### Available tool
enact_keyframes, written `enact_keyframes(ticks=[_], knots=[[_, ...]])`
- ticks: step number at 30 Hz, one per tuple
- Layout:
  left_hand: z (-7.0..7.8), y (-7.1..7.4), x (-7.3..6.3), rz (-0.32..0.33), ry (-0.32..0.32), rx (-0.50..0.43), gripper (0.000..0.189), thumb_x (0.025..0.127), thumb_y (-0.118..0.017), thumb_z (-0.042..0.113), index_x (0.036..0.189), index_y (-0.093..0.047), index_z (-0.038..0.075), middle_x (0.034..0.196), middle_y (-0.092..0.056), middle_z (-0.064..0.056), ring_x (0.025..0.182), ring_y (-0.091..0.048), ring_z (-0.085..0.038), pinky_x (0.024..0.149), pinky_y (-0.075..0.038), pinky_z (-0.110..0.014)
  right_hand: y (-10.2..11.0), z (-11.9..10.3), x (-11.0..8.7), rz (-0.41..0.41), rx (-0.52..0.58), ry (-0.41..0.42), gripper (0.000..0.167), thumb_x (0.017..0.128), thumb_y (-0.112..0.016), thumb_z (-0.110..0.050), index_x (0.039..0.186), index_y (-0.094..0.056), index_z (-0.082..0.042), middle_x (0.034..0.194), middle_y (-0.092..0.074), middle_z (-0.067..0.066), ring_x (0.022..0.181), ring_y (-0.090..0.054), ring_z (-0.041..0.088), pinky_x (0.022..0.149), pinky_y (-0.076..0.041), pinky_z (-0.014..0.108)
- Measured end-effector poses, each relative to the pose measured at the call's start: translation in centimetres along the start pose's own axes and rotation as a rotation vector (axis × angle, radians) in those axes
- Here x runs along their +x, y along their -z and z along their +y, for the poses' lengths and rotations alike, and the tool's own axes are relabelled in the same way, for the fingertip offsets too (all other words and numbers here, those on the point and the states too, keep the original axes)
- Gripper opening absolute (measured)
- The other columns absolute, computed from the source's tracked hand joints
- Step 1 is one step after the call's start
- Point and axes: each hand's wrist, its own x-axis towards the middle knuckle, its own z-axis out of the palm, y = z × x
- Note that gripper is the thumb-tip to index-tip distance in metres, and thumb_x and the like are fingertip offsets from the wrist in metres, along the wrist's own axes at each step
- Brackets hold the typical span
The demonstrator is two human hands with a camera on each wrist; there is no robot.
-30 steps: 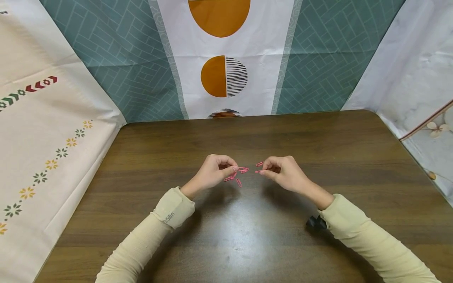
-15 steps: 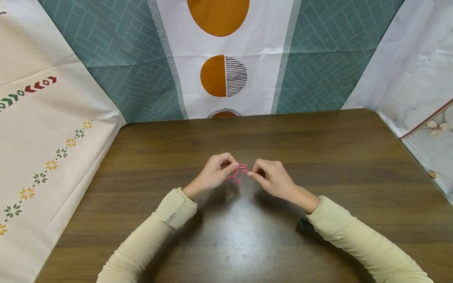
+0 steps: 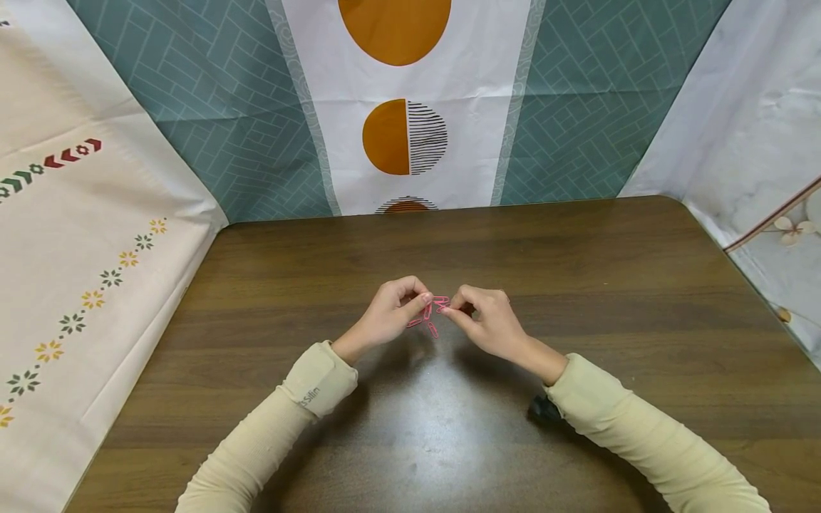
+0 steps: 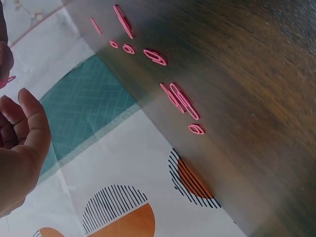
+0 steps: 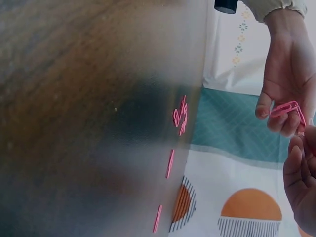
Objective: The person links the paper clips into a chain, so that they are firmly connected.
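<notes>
In the head view my left hand (image 3: 393, 313) pinches a pink paper clip between thumb and fingertips. Close to its right, my right hand (image 3: 490, 320) pinches another pink paper clip (image 3: 442, 308) with thumb and index finger. The right wrist view has a pink paper clip (image 5: 284, 108) at the left hand's fingers, and a second one (image 5: 300, 116) slants from it toward the right hand's fingertips. Whether the two are linked, I cannot tell. Several loose pink paper clips (image 4: 185, 101) lie on the table below the hands.
The brown wooden table (image 3: 410, 442) carries the loose clips, some of them in a cluster (image 5: 180, 116). Patterned cloth (image 3: 256, 107) hangs behind the table's far edge. A black device (image 3: 544, 410) shows beneath the right sleeve.
My right hand has moved left with its paper clip, up close to the left hand. A clip on the table at the right is now hidden behind it. The left hand has barely moved.
</notes>
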Motion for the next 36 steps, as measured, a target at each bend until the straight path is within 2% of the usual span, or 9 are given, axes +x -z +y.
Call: enact_keyframes(ticks=[3, 8, 15, 19, 21, 28, 33, 36], knots=[[0.0, 0.0, 0.0, 0.000, 0.005, 0.004, 0.010, 0.089, -0.055, 0.001, 0.082, -0.058, -0.005, 0.073, -0.058, -0.013, 0.059, -0.050, -0.011, 0.053, -0.039, -0.021, 0.0, 0.1, -0.1, 0.014, 0.010, -0.011, 0.024, 0.070, -0.073, 0.004, 0.069, -0.052, -0.007, 0.064, -0.056, -0.001, 0.054, -0.049, 0.006, 0.048, -0.044, 0.024], [0.2, 0.0, -0.1, 0.000, 0.004, -0.008, 0.010, 0.089, -0.054, -0.002, 0.082, -0.057, -0.009, 0.074, -0.058, -0.020, 0.059, -0.048, -0.009, 0.053, -0.039, -0.020, 0.0, 0.1, -0.2, 0.011, 0.042, -0.018, 0.024, 0.069, -0.073, 0.006, 0.070, -0.054, -0.008, 0.065, -0.058, 0.000, 0.054, -0.050, 0.006, 0.048, -0.045, 0.027], [3.1, 0.0, -0.5, 0.005, 0.001, -0.008, 0.010, 0.088, -0.052, -0.008, 0.080, -0.055, -0.013, 0.073, -0.056, -0.025, 0.059, -0.048, -0.003, 0.056, -0.042, -0.022, -0.1, 0.1, -0.2, 0.024, 0.083, -0.017, 0.024, 0.069, -0.073, 0.007, 0.070, -0.054, -0.007, 0.065, -0.059, 0.000, 0.054, -0.051, 0.007, 0.048, -0.046, 0.027], [3.5, 0.0, -0.5, 0.000, 0.009, -0.006, 0.010, 0.088, -0.051, -0.008, 0.080, -0.055, -0.013, 0.073, -0.056, -0.024, 0.060, -0.048, -0.004, 0.056, -0.042, -0.023, -0.2, 0.2, -0.1, 0.042, 0.073, -0.013, 0.025, 0.069, -0.073, 0.007, 0.070, -0.053, -0.007, 0.065, -0.059, -0.001, 0.055, -0.052, 0.007, 0.049, -0.045, 0.023], [3.4, 0.0, -0.5, -0.006, 0.005, -0.007, 0.010, 0.088, -0.051, -0.007, 0.080, -0.055, -0.012, 0.073, -0.056, -0.022, 0.059, -0.048, -0.004, 0.055, -0.041, -0.022, -0.1, 0.3, -0.2, 0.050, 0.062, -0.007, 0.025, 0.069, -0.073, 0.008, 0.070, -0.053, -0.007, 0.065, -0.059, 0.000, 0.055, -0.053, 0.007, 0.050, -0.046, 0.022], [0.6, -0.1, -0.1, -0.041, 0.016, 0.016, 0.011, 0.090, -0.053, -0.002, 0.082, -0.056, -0.009, 0.069, -0.055, -0.013, 0.054, -0.043, -0.008, 0.048, -0.034, -0.020, 0.0, 0.3, -0.2, 0.068, 0.022, 0.032, 0.026, 0.067, -0.074, 0.008, 0.071, -0.052, -0.006, 0.066, -0.058, 0.001, 0.054, -0.052, 0.007, 0.049, -0.046, 0.023], [0.3, 0.1, -0.1, -0.070, 0.013, 0.045, 0.012, 0.091, -0.053, 0.002, 0.082, -0.056, -0.006, 0.068, -0.054, -0.013, 0.053, -0.042, -0.012, 0.047, -0.034, -0.020, 0.2, 0.3, -0.3, 0.064, -0.001, 0.058, 0.027, 0.066, -0.074, 0.009, 0.072, -0.051, -0.005, 0.067, -0.058, 0.002, 0.055, -0.051, 0.008, 0.048, -0.045, 0.025], [0.4, 0.4, -0.2, -0.079, 0.017, 0.061, 0.012, 0.091, -0.053, 0.002, 0.082, -0.056, -0.005, 0.070, -0.055, -0.016, 0.053, -0.043, -0.014, 0.048, -0.035, -0.020, 0.5, 0.4, -0.4, 0.066, -0.008, 0.043, 0.027, 0.066, -0.074, 0.009, 0.072, -0.051, -0.005, 0.067, -0.058, 0.002, 0.055, -0.052, 0.008, 0.049, -0.046, 0.025]])
